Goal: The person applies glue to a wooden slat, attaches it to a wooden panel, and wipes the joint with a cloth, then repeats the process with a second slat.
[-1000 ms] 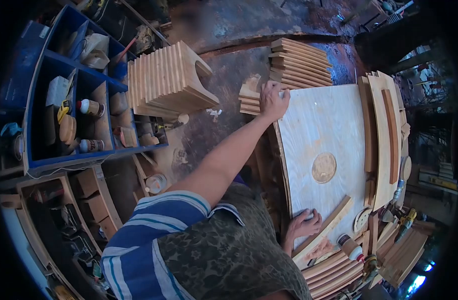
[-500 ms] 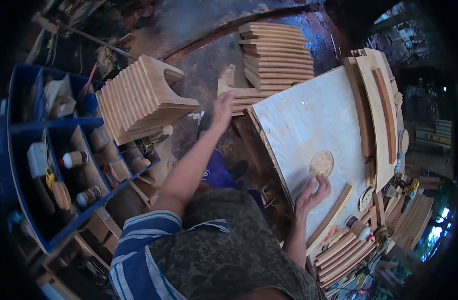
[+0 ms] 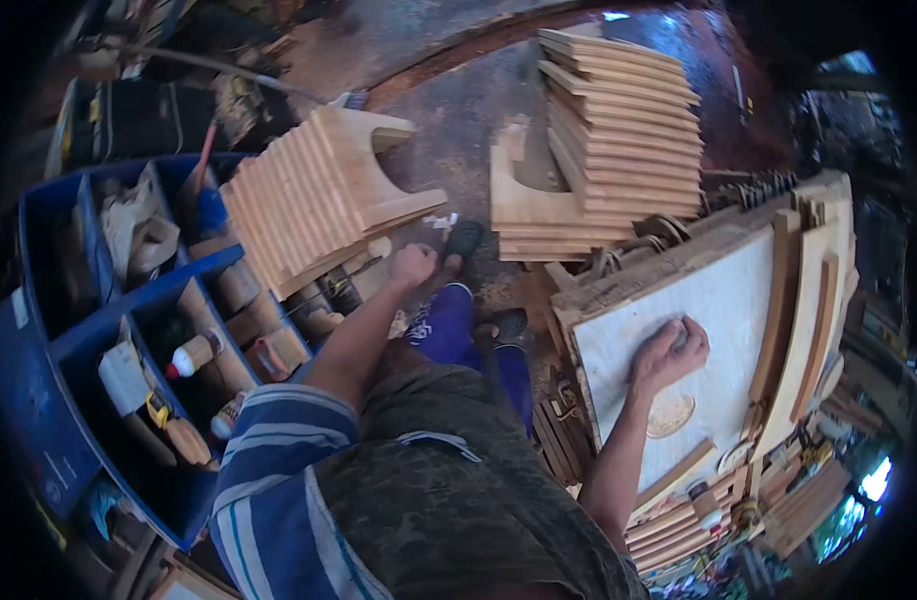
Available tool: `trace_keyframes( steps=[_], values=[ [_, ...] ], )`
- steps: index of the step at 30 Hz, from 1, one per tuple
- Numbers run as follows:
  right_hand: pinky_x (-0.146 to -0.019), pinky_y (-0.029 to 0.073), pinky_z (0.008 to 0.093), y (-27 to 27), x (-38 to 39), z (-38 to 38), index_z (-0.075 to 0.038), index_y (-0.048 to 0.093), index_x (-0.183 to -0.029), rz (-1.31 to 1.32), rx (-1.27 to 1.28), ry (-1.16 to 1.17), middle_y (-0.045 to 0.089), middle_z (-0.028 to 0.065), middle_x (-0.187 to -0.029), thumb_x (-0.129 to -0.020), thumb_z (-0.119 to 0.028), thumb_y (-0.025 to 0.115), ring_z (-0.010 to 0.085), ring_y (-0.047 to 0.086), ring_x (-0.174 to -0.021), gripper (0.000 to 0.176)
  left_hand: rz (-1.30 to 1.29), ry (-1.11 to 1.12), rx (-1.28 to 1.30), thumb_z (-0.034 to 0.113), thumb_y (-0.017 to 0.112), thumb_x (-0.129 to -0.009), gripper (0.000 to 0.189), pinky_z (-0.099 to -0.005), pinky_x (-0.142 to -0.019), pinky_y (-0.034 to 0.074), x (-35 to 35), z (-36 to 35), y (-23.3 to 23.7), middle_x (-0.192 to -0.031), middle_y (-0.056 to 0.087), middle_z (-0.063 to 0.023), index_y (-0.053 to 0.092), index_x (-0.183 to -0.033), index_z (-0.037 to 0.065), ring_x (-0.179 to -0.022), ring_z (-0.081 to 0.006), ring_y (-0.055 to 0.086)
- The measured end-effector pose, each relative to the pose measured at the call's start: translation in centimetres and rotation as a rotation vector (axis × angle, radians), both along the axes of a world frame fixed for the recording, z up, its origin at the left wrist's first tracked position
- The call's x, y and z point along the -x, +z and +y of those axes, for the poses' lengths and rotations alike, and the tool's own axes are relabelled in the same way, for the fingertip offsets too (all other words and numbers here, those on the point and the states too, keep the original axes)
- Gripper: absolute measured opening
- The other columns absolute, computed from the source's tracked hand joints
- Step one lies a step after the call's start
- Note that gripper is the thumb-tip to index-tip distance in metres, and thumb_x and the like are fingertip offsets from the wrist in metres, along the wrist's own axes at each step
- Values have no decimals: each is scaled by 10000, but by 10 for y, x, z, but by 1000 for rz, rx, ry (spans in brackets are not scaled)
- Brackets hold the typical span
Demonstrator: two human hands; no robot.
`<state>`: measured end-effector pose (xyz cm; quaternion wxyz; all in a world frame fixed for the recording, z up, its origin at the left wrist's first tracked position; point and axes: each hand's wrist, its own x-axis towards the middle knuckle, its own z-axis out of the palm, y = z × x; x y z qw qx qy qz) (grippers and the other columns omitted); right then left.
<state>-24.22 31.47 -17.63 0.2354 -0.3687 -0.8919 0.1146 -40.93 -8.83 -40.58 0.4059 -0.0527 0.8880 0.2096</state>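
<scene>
My left hand is in the air beside the slatted wooden stack, its fingers curled in, with nothing visible in it. Over the pale board on the bench is my right hand, fingers loosely bent and thumb apart, holding nothing that I can see. Whether it touches the board is unclear. Just below it, a round wooden disc lies on the board. A wooden strip rests near the board's lower edge.
A blue divided box with bottles and tools is on the left. Another stack of curved wooden pieces stands beyond the bench. Long boards lie along the bench's right side. My shoes are on the floor between the stacks.
The view has shifted. My left hand has drawn back from the far stack and curled its fingers. My right hand has left the disc and is now farther up the board.
</scene>
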Motion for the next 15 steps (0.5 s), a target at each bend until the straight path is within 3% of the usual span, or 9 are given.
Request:
trace_keyframes(
  steps=[4, 6, 9, 10, 11, 12, 13, 14, 15],
  values=[
    [-969, 391, 499, 5, 7, -4, -16, 653, -1075, -22, -36, -37, 595, 195, -1145, -926, -186, 623, 384, 526, -1078, 228, -103, 60, -196, 297, 601, -872, 330, -496, -971, 524, 12, 4, 35, -1097, 726, -216, 776, -1077, 107, -1059, -406, 686],
    [-964, 394, 488, 2, 3, -1, -21, 657, -1067, -16, -72, -40, 612, 193, -1114, -899, -172, 640, 382, 543, -1053, 227, 33, -74, -118, 241, 614, -854, 427, -444, -1010, 505, 8, 13, 51, -1145, 710, -241, 698, -1222, 42, -1112, -400, 667],
    [-967, 395, 484, 4, 1, 4, -22, 662, -1065, -9, -64, 0, 631, 196, -1101, -863, -161, 657, 377, 551, -1069, 246, 182, -278, -129, 258, 632, -834, 522, -425, -1063, 477, 0, 7, 21, -1249, 669, -245, 647, -1312, 49, -1192, -405, 628],
    [-966, 400, 492, 2, 0, 3, -16, 668, -1063, -20, -31, -29, 646, 197, -1100, -834, -150, 669, 378, 554, -1095, 265, 109, -196, -181, 291, 675, -814, 603, -426, -1061, 472, 2, 9, 31, -1275, 659, -244, 605, -1370, 69, -1220, -394, 616],
    [-961, 406, 502, 9, -1, 6, -6, 660, -1092, -44, 125, -2, 636, 209, -1140, -835, -146, 665, 389, 551, -1116, 293, 215, -160, -288, 349, 654, -792, 550, -458, -1024, 494, -4, 10, 50, -1207, 693, -224, 675, -1270, 78, -1171, -400, 631],
    [-970, 407, 515, -6, -4, 0, -1, 648, -1103, 28, 13, -67, 622, 222, -1166, -836, -139, 658, 399, 547, -1122, 301, 163, -179, -270, 366, 661, -804, 550, -445, -1011, 499, -4, 27, 97, -1209, 696, -220, 679, -1263, 63, -1159, -387, 647],
    [-995, 398, 530, -19, -8, -4, -3, 637, -1087, 51, -43, -81, 611, 234, -1188, -841, -138, 651, 409, 541, -1132, 280, 73, -255, -92, 381, 660, -824, 532, -447, -1008, 496, -5, 23, 78, -1211, 698, -218, 692, -1247, 60, -1157, -378, 655],
    [-983, 397, 548, -33, -10, 1, -11, 636, -1042, 57, -81, -93, 612, 231, -1167, -841, -152, 654, 416, 540, -1111, 246, 147, -320, -118, 403, 671, -840, 554, -452, -1019, 487, -13, 10, 51, -1210, 689, -248, 683, -1246, 26, -1179, -379, 648],
    [-954, 398, 549, -21, -4, 0, -18, 642, -1014, 124, -111, -118, 613, 212, -1116, -842, -183, 651, 403, 541, -1082, 238, 25, -418, -254, 430, 681, -846, 611, -456, -1026, 478, -2, -9, 4, -1216, 681, -270, 656, -1265, -15, -1180, -390, 646]
  ],
)
